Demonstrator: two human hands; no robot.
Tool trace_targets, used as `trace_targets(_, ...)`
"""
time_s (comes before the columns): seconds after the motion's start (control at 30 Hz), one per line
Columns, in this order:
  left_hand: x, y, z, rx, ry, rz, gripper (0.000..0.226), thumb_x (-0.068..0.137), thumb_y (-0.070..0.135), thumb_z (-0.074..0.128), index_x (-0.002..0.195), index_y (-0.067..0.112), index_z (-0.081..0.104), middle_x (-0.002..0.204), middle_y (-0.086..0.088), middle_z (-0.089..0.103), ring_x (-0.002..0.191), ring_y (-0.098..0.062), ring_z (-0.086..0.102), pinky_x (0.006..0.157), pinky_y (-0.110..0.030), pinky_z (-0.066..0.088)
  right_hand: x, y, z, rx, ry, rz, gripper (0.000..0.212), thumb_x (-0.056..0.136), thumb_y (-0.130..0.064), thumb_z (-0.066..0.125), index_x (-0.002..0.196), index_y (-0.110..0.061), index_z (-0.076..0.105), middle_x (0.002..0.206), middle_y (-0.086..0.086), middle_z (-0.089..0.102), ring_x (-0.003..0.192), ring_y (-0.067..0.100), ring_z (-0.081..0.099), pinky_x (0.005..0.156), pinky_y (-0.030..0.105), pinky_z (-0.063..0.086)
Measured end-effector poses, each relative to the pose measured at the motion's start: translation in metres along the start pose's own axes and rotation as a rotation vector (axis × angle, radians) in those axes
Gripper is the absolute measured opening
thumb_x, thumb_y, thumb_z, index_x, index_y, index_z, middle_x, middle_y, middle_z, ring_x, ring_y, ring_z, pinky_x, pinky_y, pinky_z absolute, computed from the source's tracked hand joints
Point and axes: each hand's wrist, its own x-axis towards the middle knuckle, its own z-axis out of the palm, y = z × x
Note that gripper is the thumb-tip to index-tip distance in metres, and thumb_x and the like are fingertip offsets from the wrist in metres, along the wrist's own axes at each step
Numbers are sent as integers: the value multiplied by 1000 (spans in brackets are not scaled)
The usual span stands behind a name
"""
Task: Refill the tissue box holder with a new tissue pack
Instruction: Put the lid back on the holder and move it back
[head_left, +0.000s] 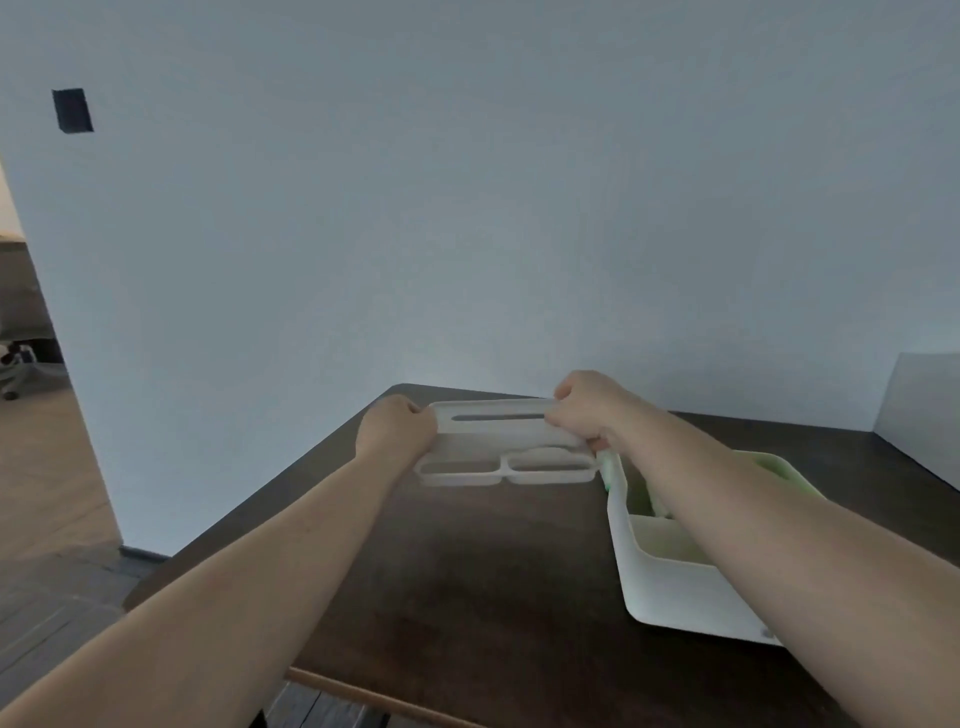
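Observation:
A white tissue box holder lid (498, 441) with a long dark slot and two shallow trays along its front hangs tilted above the far part of the dark wooden table (467, 571). My left hand (397, 428) grips its left end. My right hand (592, 410) grips its right end. To the right on the table lies the white holder base (675, 587), its open inside partly hidden by my right forearm. Something pale green (774, 465) shows inside the base at its far end; whether it is the tissue pack I cannot tell.
A white wall stands right behind the table's far edge. A white panel (919, 405) leans at the far right corner. Wooden floor lies to the left of the table, and a dark plate (72, 110) is on the wall upper left.

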Motion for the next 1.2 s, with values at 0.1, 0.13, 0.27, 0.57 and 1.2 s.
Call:
trace_targets(0.1,-11,30,1,-80,14,39,33,83,15,46,54,17,32,61,-5,47,54,-23,32,52,-27,26,-14,10,-37,22,114,-19,37,92,-6,48,127,4,54,125,21,59,108,37,62,81,33,51)
trace_targets(0.13,-16,41,4,-99,7,63,34,84,15,46,54,17,32,57,-3,44,52,-23,30,51,-27,24,-19,17,-47,24,155,-18,37,91,-6,50,126,4,55,124,22,60,109,38,62,78,32,49)
trace_targets(0.27,-39,82,28,-201,-49,114,16,82,15,47,67,17,44,69,-7,42,66,-21,35,63,-31,30,-42,54,-73,48,234,59,39,88,-11,56,124,3,56,120,22,62,104,38,65,88,42,54)
trace_targets(0.57,-89,137,99,-205,-202,124,42,87,11,43,51,18,22,54,-1,24,51,-19,20,51,-29,17,-74,152,-101,142,282,250,11,79,-10,60,71,-5,55,65,11,49,59,23,48,50,24,32)
trace_targets(1.2,-100,125,132,-83,-199,44,21,87,15,39,100,16,55,81,4,55,83,-22,53,71,-32,43,-64,196,-70,111,276,253,12,85,-17,52,81,-8,60,77,7,59,67,25,54,52,27,38)
